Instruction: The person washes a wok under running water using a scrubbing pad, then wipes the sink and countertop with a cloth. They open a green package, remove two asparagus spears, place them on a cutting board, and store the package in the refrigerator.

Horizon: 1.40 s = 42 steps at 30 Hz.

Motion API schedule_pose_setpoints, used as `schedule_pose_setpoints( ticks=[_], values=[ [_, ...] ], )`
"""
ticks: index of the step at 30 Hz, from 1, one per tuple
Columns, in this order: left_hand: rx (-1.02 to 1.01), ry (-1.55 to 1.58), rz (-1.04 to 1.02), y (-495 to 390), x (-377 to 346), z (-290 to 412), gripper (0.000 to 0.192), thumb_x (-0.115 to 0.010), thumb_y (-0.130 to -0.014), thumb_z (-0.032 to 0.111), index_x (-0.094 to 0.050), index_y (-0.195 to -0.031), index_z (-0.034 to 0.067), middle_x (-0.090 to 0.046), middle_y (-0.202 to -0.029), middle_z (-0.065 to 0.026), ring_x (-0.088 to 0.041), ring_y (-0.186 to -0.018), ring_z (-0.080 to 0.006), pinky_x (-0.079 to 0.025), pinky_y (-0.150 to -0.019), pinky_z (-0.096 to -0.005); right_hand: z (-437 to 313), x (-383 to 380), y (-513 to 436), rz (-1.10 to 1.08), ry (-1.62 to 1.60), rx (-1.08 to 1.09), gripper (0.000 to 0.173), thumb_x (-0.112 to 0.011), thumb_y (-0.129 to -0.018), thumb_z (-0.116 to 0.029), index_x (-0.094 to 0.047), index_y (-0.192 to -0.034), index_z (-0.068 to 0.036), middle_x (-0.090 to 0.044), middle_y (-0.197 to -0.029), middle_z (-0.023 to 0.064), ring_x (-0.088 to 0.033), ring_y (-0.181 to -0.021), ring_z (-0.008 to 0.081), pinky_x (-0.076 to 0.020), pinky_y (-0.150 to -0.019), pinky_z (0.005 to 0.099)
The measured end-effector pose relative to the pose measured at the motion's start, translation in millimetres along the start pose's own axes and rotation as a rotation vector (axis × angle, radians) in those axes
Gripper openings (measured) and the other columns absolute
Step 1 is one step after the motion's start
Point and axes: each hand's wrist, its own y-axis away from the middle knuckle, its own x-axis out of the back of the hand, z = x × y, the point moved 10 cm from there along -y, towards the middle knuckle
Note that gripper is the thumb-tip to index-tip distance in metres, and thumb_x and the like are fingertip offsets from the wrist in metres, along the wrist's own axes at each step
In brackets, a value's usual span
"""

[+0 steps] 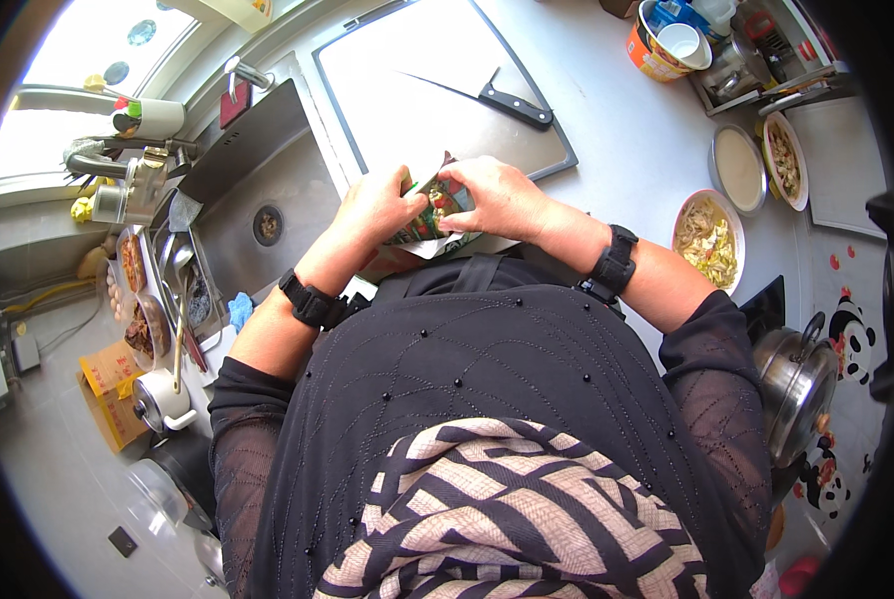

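Note:
Close to my body, at the counter's near edge, both hands are on a small printed packet (441, 206) in green, red and yellow. My left hand (379, 206) pinches its left side between thumb and fingers. My right hand (495, 196) grips its right side, thumb below and fingers above. The packet's lower part is partly hidden by my hands. Behind it lies a cutting board (447, 82) with a dark rim, and on that a black-handled kitchen knife (518, 105), its blade pointing to the upper left.
A steel sink (244, 172) is at the left. Bowls of food, including a noodle bowl (709, 239), stand at the right near a lidded steel pot (797, 397). An orange paper tub (653, 56) is at the upper right. A white lidded pot (164, 400) stands lower left.

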Motion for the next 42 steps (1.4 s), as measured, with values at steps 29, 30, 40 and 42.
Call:
schedule_pose_setpoints(
  ticks=[29,30,40,42],
  values=[
    [-0.131,0.059,0.090,10,9,-35,0.031,-0.051,-0.088,0.024,-0.058,-0.112,0.007,-0.065,-0.095,-0.0231,-0.063,-0.091,-0.0395,-0.050,-0.078,-0.0475,-13,116,-30,0.336,-0.480,0.073,0.025,-0.066,-0.090,-0.022,-0.063,-0.104,-0.002,-0.064,-0.082,0.0023,-0.056,-0.059,0.0059,-0.0478,-0.050,0.0195],
    [-0.119,0.084,0.095,9,12,-47,0.032,-0.051,-0.088,0.022,-0.058,-0.116,0.008,-0.064,-0.097,-0.0237,-0.062,-0.093,-0.0401,-0.050,-0.080,-0.0459,2,124,-34,0.404,-0.572,0.016,0.031,-0.066,-0.090,-0.023,-0.061,-0.109,0.001,-0.065,-0.087,0.0071,-0.057,-0.058,0.0078,-0.0510,-0.051,0.0219],
    [0.015,0.933,0.200,27,44,-99,0.023,-0.059,-0.094,0.018,-0.060,-0.113,0.003,-0.064,-0.099,-0.0011,-0.058,-0.088,-0.0067,-0.048,-0.079,-0.0231,131,20,-49,0.422,-1.008,-0.483,0.042,-0.064,-0.091,-0.021,-0.048,-0.121,0.002,-0.060,-0.098,0.0118,-0.064,-0.068,0.0148,-0.0592,-0.059,0.0274],
    [-0.022,1.064,0.209,25,50,-88,0.028,-0.060,-0.094,0.024,-0.058,-0.113,0.002,-0.064,-0.099,-0.0022,-0.058,-0.088,-0.0080,-0.047,-0.079,-0.0237,132,22,-47,0.374,-0.902,-0.489,0.044,-0.063,-0.091,-0.020,-0.047,-0.126,0.001,-0.061,-0.106,0.0138,-0.066,-0.073,0.0170,-0.0589,-0.059,0.0265]
  ],
)
